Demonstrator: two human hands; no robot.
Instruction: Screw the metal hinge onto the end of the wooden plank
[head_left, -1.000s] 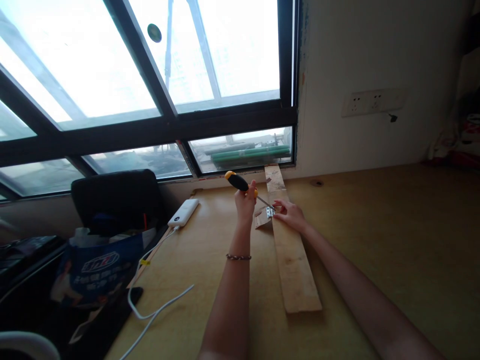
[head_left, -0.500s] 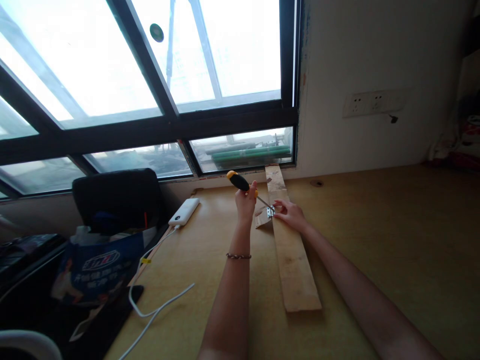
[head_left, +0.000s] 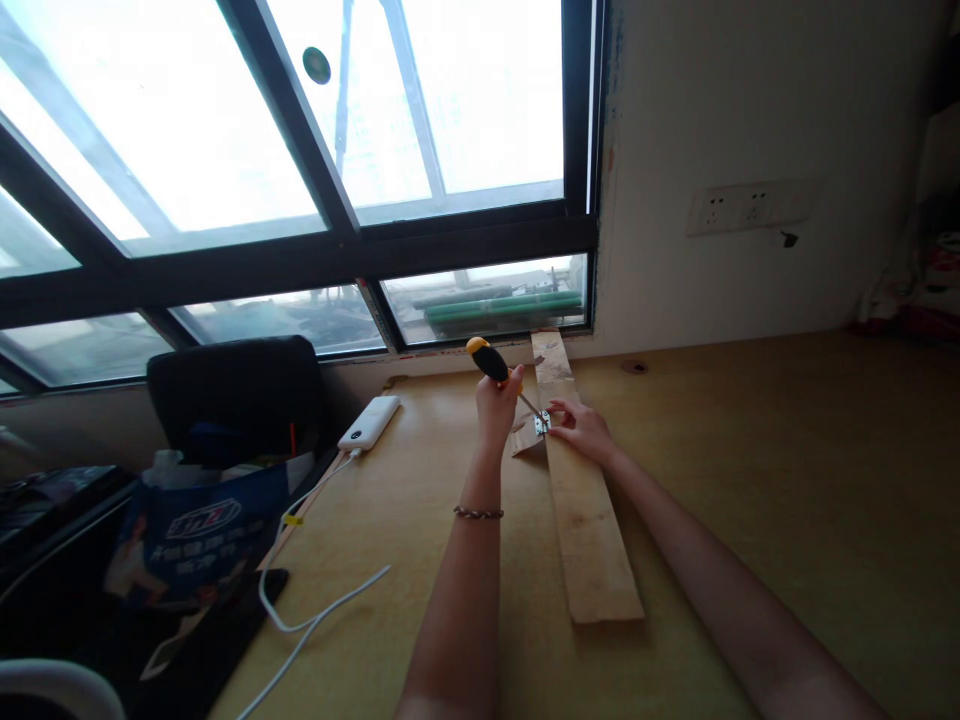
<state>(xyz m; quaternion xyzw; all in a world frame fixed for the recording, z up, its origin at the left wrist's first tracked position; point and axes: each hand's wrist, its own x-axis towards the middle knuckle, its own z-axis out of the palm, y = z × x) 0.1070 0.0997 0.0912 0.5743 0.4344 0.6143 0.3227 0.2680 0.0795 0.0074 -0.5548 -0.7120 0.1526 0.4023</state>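
Observation:
My left hand is wrapped round a screwdriver with a black and yellow handle. The screwdriver leans, its shaft running down and right to a small silver metal hinge. That hinge lies across the left edge of a long wooden board and a short wood piece beside it. From the right, my right hand rests on the board, thumb and finger closed at the hinge's right side. Any screw under the tip is too small to make out.
A white power bank with a white cable lies on the table, left of my left arm. Beyond the table's left edge are a black chair and a blue bag. The board's far end reaches the window wall.
The screwdriver handle and my left hand have shifted slightly right and the shaft stands a little steeper. My right hand, hinge and board have stayed in place.

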